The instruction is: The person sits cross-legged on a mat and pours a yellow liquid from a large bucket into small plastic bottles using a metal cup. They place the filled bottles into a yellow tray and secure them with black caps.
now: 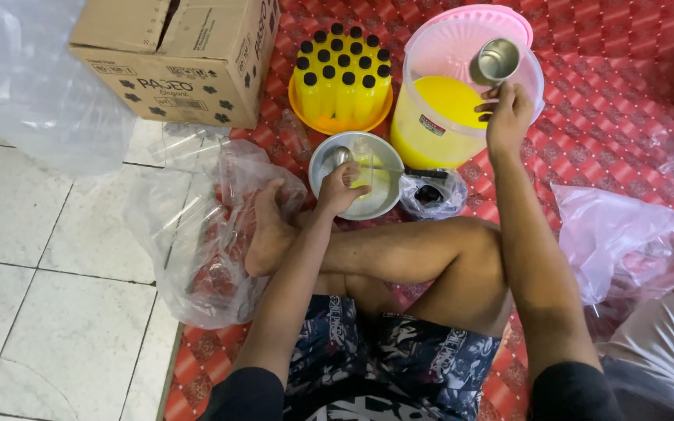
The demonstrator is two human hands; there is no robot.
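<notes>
Metal cup (499,60) in right hand (507,117) grip above yellow-filled bucket (438,117); left hand (339,189) clasping bottle (363,160) in bowl (323,152).

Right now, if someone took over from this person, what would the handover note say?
Left hand: grip on a small clear bottle standing in the metal bowl.
Right hand: holds a steel cup over the tub of yellow liquid.
Done: a tray of filled, black-capped yellow bottles behind the bowl.
Left: the bottle in hand has no cap; empty bottles lie in the clear bag on the left.
</notes>
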